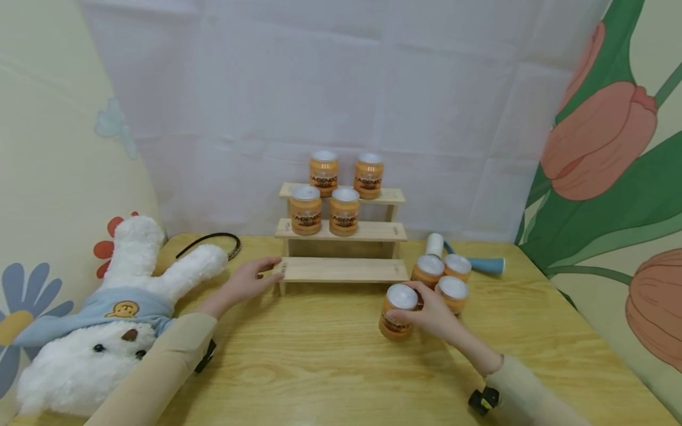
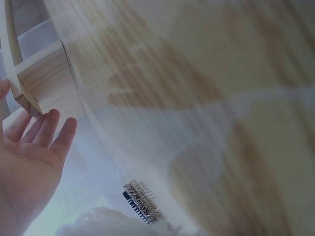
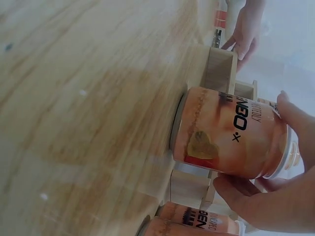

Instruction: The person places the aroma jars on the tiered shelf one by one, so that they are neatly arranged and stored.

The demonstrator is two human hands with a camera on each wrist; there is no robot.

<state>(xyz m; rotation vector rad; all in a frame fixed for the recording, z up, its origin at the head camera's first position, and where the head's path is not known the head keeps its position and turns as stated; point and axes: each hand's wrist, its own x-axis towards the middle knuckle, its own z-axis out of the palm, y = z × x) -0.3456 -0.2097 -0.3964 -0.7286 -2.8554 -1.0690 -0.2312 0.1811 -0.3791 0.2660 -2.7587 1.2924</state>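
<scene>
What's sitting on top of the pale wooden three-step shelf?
Four round orange cans with silvery lids: two on the top step, two on the middle step. The middle cans hide bits of the upper left can; anything right behind the cans is covered.

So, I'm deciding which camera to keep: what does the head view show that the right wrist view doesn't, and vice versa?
Only the head view shows the blue object at the back right and the painted tulips.

Only the right wrist view shows the gold heart on the held jar.

Both show the right hand holding that jar, the left hand at the wooden stand, and other orange jars.
</scene>
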